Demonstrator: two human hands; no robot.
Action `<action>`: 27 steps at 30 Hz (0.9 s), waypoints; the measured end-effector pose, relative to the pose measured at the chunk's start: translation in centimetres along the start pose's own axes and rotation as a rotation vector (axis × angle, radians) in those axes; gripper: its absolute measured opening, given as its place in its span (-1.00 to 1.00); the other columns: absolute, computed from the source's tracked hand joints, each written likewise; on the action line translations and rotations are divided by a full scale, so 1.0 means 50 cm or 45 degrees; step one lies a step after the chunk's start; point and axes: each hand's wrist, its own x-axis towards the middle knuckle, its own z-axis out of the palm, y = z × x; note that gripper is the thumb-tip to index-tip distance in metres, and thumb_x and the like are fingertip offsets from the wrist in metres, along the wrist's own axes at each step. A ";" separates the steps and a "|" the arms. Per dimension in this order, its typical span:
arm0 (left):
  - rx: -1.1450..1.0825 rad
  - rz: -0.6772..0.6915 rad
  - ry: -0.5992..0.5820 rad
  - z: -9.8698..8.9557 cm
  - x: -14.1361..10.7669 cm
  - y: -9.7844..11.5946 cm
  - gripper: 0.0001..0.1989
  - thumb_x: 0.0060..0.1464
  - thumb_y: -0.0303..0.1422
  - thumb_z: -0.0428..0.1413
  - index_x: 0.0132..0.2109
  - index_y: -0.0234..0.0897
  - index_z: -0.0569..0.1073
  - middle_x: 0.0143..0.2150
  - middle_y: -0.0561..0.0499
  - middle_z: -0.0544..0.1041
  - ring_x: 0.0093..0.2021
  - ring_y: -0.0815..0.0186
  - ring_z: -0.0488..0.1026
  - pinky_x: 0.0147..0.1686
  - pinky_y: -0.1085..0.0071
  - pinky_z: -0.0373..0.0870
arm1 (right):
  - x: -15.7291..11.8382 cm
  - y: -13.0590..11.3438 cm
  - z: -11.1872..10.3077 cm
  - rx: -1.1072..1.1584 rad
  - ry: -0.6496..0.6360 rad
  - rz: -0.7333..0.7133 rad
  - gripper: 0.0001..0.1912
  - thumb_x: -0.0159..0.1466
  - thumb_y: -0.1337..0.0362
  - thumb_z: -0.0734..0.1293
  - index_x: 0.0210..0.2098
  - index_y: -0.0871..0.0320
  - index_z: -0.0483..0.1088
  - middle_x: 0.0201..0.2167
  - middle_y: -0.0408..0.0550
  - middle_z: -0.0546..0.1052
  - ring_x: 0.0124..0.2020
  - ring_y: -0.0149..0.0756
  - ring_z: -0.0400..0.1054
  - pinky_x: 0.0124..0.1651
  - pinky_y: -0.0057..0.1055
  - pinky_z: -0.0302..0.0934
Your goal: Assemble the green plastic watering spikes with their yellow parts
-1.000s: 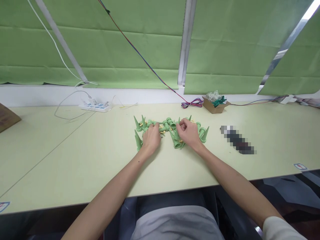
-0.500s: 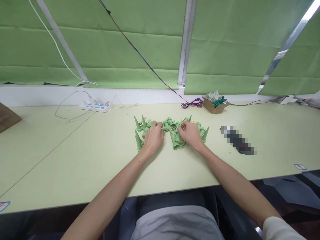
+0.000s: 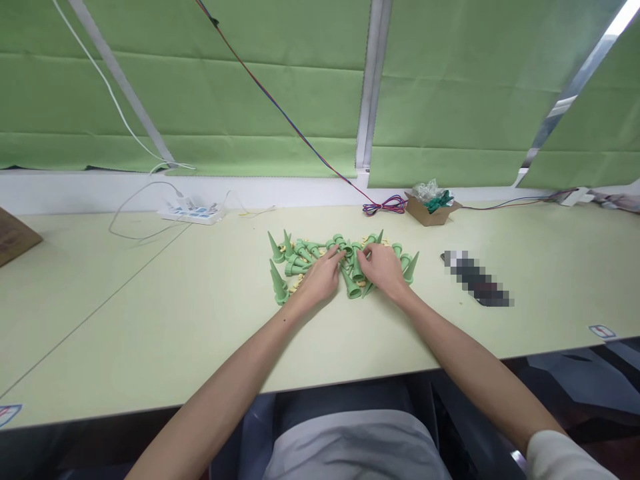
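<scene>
Several green plastic cones with ribbed collars lie in a pile on the table, and some stand with their tips up, like the green cone (image 3: 279,283) at the pile's left. Small yellow pieces (image 3: 295,284) are scattered among them. My left hand (image 3: 325,272) reaches into the middle of the pile, its fingers bent at the green parts; what they touch is partly hidden. My right hand (image 3: 383,268) has its fingers curled at the pile's right side, next to a green spike piece (image 3: 357,265). Whether it holds this piece is unclear.
Behind the pile are a small cardboard box (image 3: 431,215) with plastic wrap and a coiled red-blue cable (image 3: 385,206). A pixelated dark object (image 3: 477,280) lies to the right. A power strip (image 3: 193,213) is at the back left, a brown cardboard piece (image 3: 16,237) at the far left.
My left hand has moved right, from the left part of the pile to its middle, uncovering green cones and yellow pieces. My right hand has hardly moved.
</scene>
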 end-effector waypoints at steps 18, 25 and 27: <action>-0.087 -0.024 0.140 0.001 -0.002 0.017 -0.52 0.27 -0.47 -0.16 0.30 -0.39 0.28 0.34 -0.16 0.27 0.35 0.20 0.20 0.33 0.22 0.16 | -0.002 -0.002 0.003 0.032 0.020 -0.030 -0.76 0.32 0.21 0.23 -0.38 0.14 0.46 -0.49 0.02 0.55 -0.39 -0.15 0.43 -0.39 -0.37 0.04; -0.196 0.026 0.347 -0.020 -0.013 0.048 -0.54 0.29 -0.39 -0.11 0.28 -0.34 0.31 0.32 -0.10 0.31 0.34 0.22 0.22 0.33 0.21 0.16 | -0.008 -0.008 -0.005 0.337 0.006 -0.236 -0.59 0.28 0.28 0.27 0.12 0.16 0.30 -0.44 -0.14 0.57 -0.45 -0.26 0.43 -0.28 -0.41 0.18; -0.237 0.037 0.370 -0.021 -0.016 0.056 -0.56 0.29 -0.36 -0.08 0.25 -0.31 0.35 0.28 -0.10 0.37 0.28 0.18 0.31 0.27 0.20 0.25 | -0.009 -0.010 -0.004 0.390 -0.021 -0.275 -0.55 0.26 0.29 0.27 0.15 0.14 0.28 -0.39 -0.14 0.58 -0.48 -0.29 0.42 -0.29 -0.43 0.20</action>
